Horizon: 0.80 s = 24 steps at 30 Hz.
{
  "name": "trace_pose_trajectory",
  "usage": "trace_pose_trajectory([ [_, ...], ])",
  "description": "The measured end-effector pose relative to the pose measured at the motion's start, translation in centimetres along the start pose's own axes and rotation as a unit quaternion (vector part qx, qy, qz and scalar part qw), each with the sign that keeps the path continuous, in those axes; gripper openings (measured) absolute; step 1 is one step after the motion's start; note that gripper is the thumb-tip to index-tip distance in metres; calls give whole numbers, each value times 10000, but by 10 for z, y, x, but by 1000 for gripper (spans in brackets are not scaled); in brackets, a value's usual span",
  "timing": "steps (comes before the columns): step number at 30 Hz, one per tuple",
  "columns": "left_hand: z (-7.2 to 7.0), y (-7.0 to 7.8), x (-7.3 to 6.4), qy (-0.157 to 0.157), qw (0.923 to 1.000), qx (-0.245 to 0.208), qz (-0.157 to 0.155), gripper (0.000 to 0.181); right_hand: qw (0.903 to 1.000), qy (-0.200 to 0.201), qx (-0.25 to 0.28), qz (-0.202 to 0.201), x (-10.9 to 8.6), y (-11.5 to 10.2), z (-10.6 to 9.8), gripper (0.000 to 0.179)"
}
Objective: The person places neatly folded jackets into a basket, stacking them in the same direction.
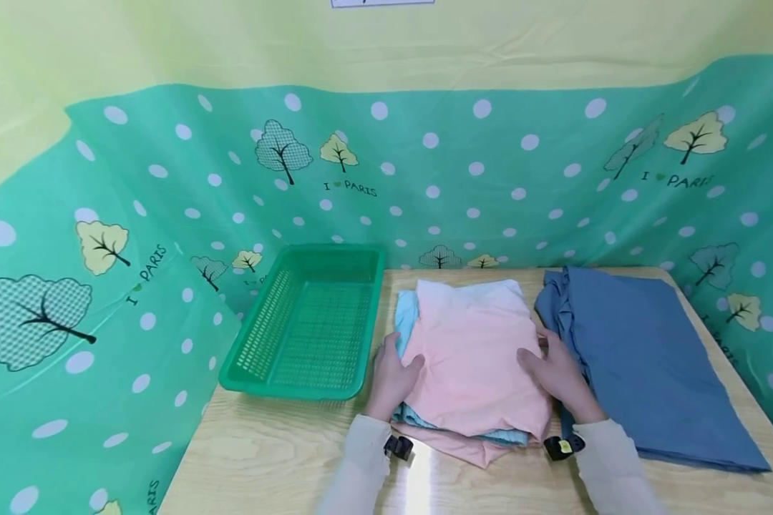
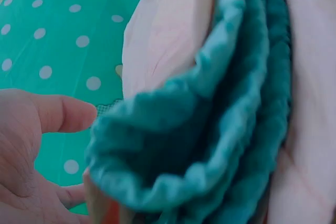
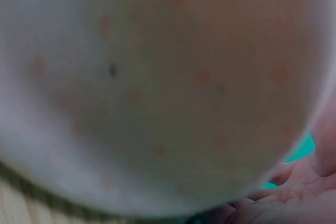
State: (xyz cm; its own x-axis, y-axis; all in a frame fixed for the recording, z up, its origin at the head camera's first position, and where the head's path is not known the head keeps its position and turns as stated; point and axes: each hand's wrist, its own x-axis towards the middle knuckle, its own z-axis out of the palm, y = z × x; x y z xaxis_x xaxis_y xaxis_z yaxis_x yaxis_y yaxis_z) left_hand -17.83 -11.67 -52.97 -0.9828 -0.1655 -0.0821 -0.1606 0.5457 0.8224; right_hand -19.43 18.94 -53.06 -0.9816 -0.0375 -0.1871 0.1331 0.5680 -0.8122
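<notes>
A folded pink garment [image 1: 477,357] lies on top of a stack. Light blue cloth [image 1: 406,318] shows along its left side and front. In the left wrist view, gathered teal edges [image 2: 231,77] appear between pale pink folds. My left hand [image 1: 391,375] rests at the stack's left side, thumb over the pink cloth in the head view and fingers along the edge. At the right side, my right hand [image 1: 557,368] touches the edge with its thumb towards the top. Blurred pale cloth [image 3: 157,87] fills most of the right wrist view, the palm at lower right.
A green plastic basket [image 1: 296,393] with perforated sides stands left of the stack. On the right lies a large folded blue cloth [image 1: 644,365], close beside my right hand. The wooden table [image 1: 251,450] is enclosed by a green and yellow patterned curtain [image 1: 451,143].
</notes>
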Motion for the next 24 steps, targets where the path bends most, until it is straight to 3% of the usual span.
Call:
trace_pose_trajectory([
  [3,1,3,3,-129,9997,-155,-164,70,9997,-97,218,94,1,-2,1,82],
  [8,6,6,7,-476,9976,-487,-147,70,9960,-230,697,506,0,-3,0,81],
  [12,6,6,12,-570,9961,-623,-257,72,9913,-385,1068,667,4,-3,3,79],
  [20,8,2,21,-670,9913,-889,-705,82,9893,-471,1149,772,11,-5,11,75],
  [24,10,-2,23,-904,9810,-1459,-907,86,9857,-470,1398,821,14,-2,17,73],
])
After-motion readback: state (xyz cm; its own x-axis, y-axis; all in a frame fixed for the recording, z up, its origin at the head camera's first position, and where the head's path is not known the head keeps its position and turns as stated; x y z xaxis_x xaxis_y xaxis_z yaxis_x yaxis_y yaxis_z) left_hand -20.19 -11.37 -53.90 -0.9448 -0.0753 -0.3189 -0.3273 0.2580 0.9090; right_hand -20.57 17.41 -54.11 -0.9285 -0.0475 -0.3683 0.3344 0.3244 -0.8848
